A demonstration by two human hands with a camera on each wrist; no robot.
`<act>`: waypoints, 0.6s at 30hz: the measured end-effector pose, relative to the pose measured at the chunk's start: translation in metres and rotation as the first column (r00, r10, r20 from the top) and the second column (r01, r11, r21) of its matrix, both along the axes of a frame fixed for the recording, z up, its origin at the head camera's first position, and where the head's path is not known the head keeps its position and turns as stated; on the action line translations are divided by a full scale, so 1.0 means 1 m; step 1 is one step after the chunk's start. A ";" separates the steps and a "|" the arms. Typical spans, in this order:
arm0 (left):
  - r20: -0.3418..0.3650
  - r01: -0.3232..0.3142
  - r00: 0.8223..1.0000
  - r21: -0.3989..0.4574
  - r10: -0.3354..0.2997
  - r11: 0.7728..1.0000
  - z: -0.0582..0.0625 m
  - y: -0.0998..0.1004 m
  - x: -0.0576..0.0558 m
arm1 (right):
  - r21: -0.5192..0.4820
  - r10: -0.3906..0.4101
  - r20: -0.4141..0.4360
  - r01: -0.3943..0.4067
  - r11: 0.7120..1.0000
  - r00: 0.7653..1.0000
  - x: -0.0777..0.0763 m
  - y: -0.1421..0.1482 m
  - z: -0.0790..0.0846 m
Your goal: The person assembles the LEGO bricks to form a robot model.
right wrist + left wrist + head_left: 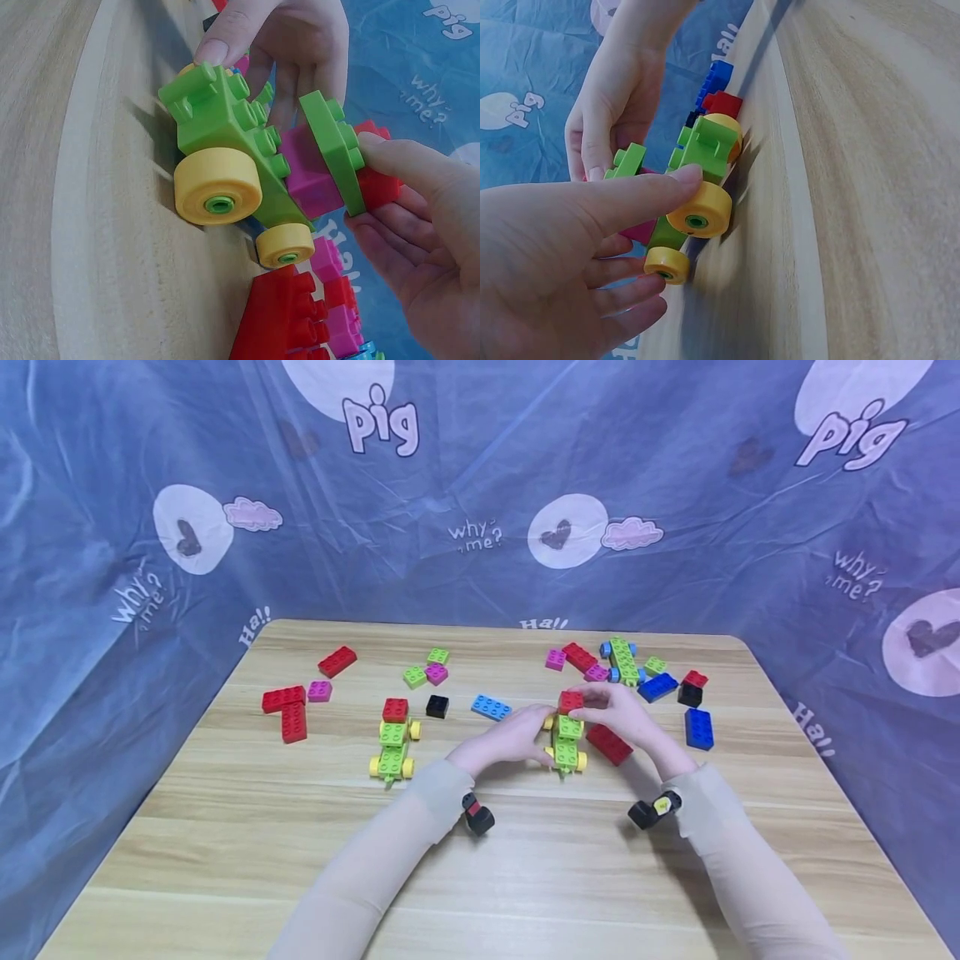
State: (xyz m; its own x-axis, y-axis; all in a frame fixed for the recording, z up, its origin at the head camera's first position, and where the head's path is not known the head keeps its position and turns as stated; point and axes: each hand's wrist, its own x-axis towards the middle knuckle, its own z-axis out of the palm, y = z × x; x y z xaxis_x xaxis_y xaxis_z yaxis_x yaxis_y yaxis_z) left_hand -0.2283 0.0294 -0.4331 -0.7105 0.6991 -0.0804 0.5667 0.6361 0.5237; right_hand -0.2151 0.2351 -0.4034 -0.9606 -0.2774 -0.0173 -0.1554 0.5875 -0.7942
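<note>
A green toy car base (566,755) with yellow wheels stands on the table, right of centre. Across it reaches my left hand (517,737), gripping its left side with the thumb near the front wheel (699,211). In the right wrist view a magenta brick (309,176) rises from the base, topped by a thin green brick (330,146) and a red brick (381,184). My right hand (619,710) pinches the red brick between thumb and fingers. A similar car (392,760), also topped with a red brick (395,709), stands to the left.
Near the right hand lies a red brick (609,744). Behind it are a blue-wheeled base (622,662) and several loose bricks. A light blue brick (491,707) and a black brick (437,706) lie between the cars. Red bricks (294,723) lie at the left.
</note>
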 end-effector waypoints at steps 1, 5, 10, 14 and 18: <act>0.003 -0.002 1.000 -0.001 0.002 1.000 0.000 0.001 0.000 | 0.001 -0.001 0.000 0.001 1.000 1.000 0.000 0.000 0.000; 0.010 -0.012 1.000 -0.007 0.012 1.000 0.001 0.002 0.000 | -0.017 -0.005 0.000 0.005 1.000 1.000 -0.007 0.008 -0.013; 0.013 -0.021 1.000 -0.012 0.021 1.000 0.001 0.002 0.000 | -0.025 -0.005 0.004 0.005 1.000 1.000 -0.010 0.009 -0.016; 0.019 -0.010 1.000 0.016 0.009 1.000 0.002 -0.002 -0.001 | -0.039 0.004 0.007 -0.003 0.999 1.000 -0.009 0.008 -0.016; 0.033 0.002 0.999 0.057 -0.004 0.998 0.006 -0.011 -0.004 | -0.056 0.005 0.012 -0.005 0.998 1.000 -0.010 0.008 -0.017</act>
State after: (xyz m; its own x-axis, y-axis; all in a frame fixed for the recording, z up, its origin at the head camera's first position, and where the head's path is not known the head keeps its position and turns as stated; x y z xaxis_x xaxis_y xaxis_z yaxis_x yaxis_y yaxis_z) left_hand -0.2323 0.0183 -0.4268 -0.7059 0.7054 -0.0638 0.5504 0.6031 0.5774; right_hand -0.2248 0.2436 -0.4203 -0.9590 -0.2831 -0.0131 -0.1485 0.5414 -0.8275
